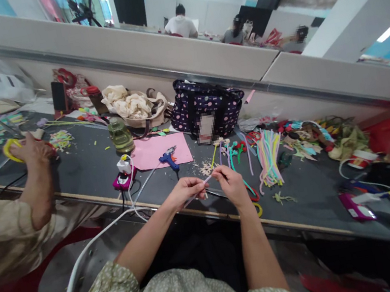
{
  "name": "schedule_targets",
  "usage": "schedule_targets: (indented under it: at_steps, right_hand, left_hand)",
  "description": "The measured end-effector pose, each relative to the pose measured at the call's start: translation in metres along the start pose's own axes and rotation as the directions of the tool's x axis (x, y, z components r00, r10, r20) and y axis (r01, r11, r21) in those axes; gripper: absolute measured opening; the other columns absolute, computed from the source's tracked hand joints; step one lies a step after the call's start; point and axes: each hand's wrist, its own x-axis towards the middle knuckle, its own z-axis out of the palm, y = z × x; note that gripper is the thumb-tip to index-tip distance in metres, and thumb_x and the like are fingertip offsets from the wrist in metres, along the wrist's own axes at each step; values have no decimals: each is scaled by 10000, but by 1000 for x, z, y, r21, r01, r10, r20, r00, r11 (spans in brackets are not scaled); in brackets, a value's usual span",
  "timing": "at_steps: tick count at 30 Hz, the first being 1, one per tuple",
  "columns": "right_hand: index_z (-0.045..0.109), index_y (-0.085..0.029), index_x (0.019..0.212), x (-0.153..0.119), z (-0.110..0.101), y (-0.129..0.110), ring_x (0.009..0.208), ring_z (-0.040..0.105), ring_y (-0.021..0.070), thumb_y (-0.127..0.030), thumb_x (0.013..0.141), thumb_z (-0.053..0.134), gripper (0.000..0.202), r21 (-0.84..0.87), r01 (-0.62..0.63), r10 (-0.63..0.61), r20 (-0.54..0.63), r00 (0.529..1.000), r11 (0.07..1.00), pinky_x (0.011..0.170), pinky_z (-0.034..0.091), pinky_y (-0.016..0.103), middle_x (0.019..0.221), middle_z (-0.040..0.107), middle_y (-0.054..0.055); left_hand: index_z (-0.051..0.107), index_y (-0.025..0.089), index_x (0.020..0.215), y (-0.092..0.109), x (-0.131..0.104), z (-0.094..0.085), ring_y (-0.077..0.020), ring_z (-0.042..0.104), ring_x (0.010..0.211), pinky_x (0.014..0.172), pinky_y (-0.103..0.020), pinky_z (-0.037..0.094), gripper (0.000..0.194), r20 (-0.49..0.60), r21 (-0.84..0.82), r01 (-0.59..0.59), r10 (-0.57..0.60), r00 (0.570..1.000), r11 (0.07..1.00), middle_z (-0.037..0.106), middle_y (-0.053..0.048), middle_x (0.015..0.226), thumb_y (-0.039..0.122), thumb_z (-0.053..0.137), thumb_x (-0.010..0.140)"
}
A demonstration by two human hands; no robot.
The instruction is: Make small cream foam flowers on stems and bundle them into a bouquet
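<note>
A pale lilac pipe cleaner (207, 179) stretches between my two hands above the table's front edge. My left hand (188, 190) pinches one part of it, and its tail slants down to the left below the fingers. My right hand (230, 183) is closed on the other end, fingertips together. Behind the hands lies a scatter of small cream clippings (205, 169), with a yellow-green stem (214, 155) by them. A blue hot glue gun (170, 160) rests on a pink sheet (144, 155). Right of my hands is a bundle of pastel pipe cleaners (269, 156).
A co-worker's hand (33, 148) at the left holds scissors (12, 150). A dark polka-dot bag (207, 106), a green bottle (120, 136) and a cloth bag (130, 104) stand at the back. A magenta power strip (124, 178) with a white cable sits at the front edge.
</note>
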Motion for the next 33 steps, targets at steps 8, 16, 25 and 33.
schedule_targets:
  at_steps: [8, 16, 25, 33]
  right_hand:
    - [651, -257, 953, 0, -6, -9, 1048, 539, 230, -238, 872, 517, 158, -208, 195, -207, -39, 978, 959, 926, 384, 398, 1088, 628, 66]
    - [656, -271, 952, -4, -3, -16, 977, 551, 209, -209, 863, 538, 161, -339, 292, -293, 51, 955, 894, 913, 309, 402, 965, 669, 34]
    - [643, -212, 820, -17, 26, -14, 816, 587, 183, -258, 858, 525, 133, -6, -32, 31, -159, 987, 999, 808, 427, 330, 799, 652, 33]
    - [658, -188, 852, -23, 44, -18, 796, 609, 183, -287, 848, 534, 159, 187, -156, 198, -232, 952, 970, 776, 470, 310, 829, 669, 43]
  left_hand:
    - [664, 85, 739, 3, 2, 4, -104, 573, 525, 610, -265, 493, 310, -47, -71, -7, 4, 999, 997, 605, -19, 577, 351, 786, 635]
    - [642, 97, 676, 11, 1, 10, -98, 545, 510, 598, -265, 478, 254, -63, -131, -20, 11, 998, 991, 591, -7, 556, 284, 796, 602]
    - [639, 129, 673, 16, -3, 14, -102, 472, 574, 583, -226, 370, 235, -134, 387, -266, 339, 931, 883, 556, -9, 602, 353, 682, 730]
    - [649, 211, 657, 7, -9, 21, -169, 491, 705, 730, -265, 372, 150, -141, 710, -340, 598, 789, 616, 545, -33, 662, 297, 614, 775]
